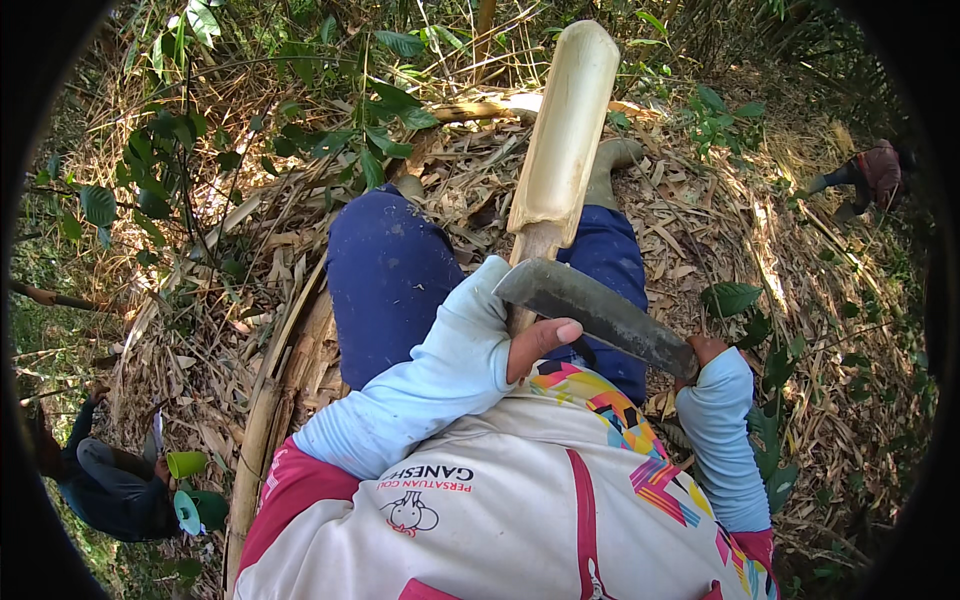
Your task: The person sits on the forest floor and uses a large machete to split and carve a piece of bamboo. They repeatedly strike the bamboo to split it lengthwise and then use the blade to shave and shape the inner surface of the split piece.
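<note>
Sloping forest floor (pixel 720 230), carpeted with dry bamboo leaves and husks (pixel 690 215). Long split bamboo culm (pixel 262 430) lying at lower left; green-leaved saplings (pixel 360 130) rooted along the upper edge.

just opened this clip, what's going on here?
A person sits on leaf-strewn ground outdoors. Their left hand grips a pale, peeled shoot by its lower end, holding it upright over their blue trousers. Their right hand holds a broad dark blade laid across the base of the shoot. Two other people are at the left and right edges.
</note>
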`<state>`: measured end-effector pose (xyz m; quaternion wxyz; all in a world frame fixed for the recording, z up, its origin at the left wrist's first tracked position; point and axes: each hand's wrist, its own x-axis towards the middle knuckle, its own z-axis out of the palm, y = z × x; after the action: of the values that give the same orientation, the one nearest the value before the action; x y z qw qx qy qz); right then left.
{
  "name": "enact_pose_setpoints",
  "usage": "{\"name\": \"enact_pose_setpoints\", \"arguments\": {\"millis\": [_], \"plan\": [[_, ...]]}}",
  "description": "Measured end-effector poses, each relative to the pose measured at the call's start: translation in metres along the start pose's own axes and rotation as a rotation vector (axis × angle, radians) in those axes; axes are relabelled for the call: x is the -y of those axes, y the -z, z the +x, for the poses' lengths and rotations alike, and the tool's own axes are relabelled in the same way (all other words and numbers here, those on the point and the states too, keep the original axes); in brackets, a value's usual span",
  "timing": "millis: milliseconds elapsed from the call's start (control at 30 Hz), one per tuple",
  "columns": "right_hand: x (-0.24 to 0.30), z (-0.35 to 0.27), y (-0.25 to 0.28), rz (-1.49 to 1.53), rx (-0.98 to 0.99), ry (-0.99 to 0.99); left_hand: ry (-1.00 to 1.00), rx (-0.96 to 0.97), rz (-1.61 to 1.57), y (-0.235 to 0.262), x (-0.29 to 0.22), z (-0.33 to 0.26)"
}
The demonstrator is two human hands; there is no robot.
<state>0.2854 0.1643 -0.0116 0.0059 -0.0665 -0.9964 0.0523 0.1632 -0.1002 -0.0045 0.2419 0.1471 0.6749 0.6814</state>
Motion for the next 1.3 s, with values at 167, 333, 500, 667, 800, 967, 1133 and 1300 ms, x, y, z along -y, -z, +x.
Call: {"name": "enact_pose_setpoints", "arguments": {"millis": [167,333,500,667,800,967,1133,1300], "plan": [[0.000,-0.002,-0.002,-0.002,0.000,-0.029,0.003,0.012,-0.043,-0.002,0.002,0.002],[-0.004,-0.002,-0.002,-0.007,0.061,0.053,-0.028,-0.028,-0.036,0.000,0.004,0.001],[-0.005,-0.004,-0.004,0.047,0.064,0.095,0.070,-0.018,0.034,0.008,0.006,-0.001],[0.001,-0.002,0.006,0.050,0.091,0.107,0.017,-0.004,-0.027,0.005,0.000,-0.003],[-0.002,-0.002,0.005,0.046,0.116,0.133,-0.032,0.009,-0.027,0.005,0.004,-0.004],[-0.002,-0.001,0.006,0.039,0.115,0.124,-0.018,0.002,-0.031,0.004,0.006,-0.004],[-0.007,-0.004,0.000,0.058,0.019,0.133,0.052,0.042,-0.004,0.007,0.003,-0.003],[-0.006,-0.004,0.001,0.016,0.056,0.093,0.043,0.048,-0.010,0.005,0.002,-0.004]]}}
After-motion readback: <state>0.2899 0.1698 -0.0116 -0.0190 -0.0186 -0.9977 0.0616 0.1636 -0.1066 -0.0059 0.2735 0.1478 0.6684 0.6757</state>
